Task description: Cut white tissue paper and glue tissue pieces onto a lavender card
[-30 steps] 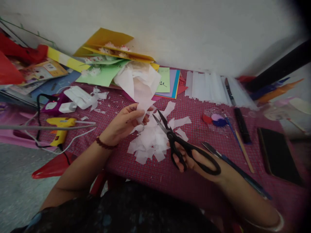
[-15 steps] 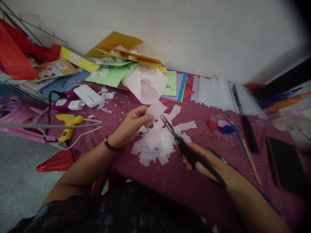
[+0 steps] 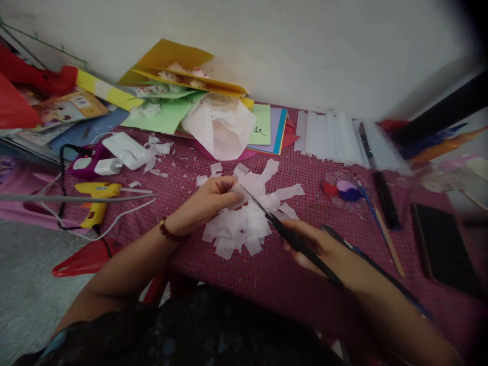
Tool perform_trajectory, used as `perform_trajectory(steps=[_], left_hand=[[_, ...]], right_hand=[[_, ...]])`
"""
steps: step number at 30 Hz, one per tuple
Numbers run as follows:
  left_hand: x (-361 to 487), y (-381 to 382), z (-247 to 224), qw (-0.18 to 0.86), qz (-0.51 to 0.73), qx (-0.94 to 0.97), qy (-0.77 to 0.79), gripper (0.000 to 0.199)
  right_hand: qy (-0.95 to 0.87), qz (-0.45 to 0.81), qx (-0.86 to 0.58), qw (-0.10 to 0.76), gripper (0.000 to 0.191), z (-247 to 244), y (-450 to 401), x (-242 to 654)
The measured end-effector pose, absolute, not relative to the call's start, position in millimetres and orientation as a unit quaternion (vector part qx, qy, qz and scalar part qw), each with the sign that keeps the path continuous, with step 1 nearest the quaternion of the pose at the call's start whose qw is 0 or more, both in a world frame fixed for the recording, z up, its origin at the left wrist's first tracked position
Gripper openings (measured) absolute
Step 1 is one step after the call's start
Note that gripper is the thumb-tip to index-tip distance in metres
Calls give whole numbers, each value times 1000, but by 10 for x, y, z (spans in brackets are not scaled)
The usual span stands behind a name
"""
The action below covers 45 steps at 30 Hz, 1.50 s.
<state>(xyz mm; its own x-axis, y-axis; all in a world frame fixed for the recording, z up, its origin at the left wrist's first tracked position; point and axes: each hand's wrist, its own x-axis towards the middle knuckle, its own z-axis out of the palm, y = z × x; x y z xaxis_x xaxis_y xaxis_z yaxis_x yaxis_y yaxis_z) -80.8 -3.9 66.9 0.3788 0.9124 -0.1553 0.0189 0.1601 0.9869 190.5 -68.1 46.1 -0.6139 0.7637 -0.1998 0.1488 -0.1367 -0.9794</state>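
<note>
Black scissors (image 3: 284, 231) are in the grip of my right hand (image 3: 310, 244), their blades pointing up and left. The blade tips reach the fingers of my left hand (image 3: 215, 198), which pinches a small piece of white paper (image 3: 238, 189), mostly covered by the fingers. Below both hands, a heap of white paper strips (image 3: 244, 226) is spread over the red checked tablecloth (image 3: 244, 274). Some strips fan out beyond the heap at the top and right.
A yellow glue gun (image 3: 97, 198) and a white charger (image 3: 127, 150) lie left. Behind are a crumpled white bag (image 3: 219, 127) and coloured papers (image 3: 160, 112). Clear plastic sleeves (image 3: 328, 137), brushes (image 3: 375, 218) and a dark phone-like slab (image 3: 444, 246) are right.
The scissor blades have closed together and now meet the left fingers. Less of the held paper shows. The camera view has shifted slightly, so the surroundings sit further left.
</note>
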Motion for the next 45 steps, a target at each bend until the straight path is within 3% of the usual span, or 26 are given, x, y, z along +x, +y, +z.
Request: perform_trajectory(steps=[13, 18, 24, 29, 45], left_hand=[[-808, -29, 684, 619, 320, 551, 459, 16], [-941, 29, 731, 638, 296, 573, 420, 14], [-1008, 66, 713, 615, 370, 541, 437, 14], [-947, 85, 668, 603, 449, 497, 433, 13], [-829, 46, 583, 685, 335, 475, 441, 19]], right_hand=[[-597, 637, -434, 222, 44, 525, -659, 1845], [-568, 642, -457, 236, 57, 456, -655, 1870], [-604, 643, -385, 271, 60, 394, -646, 1965], [-615, 640, -398, 232, 60, 432, -657, 1984], [-630, 616, -424, 208, 53, 603, -666, 1835]])
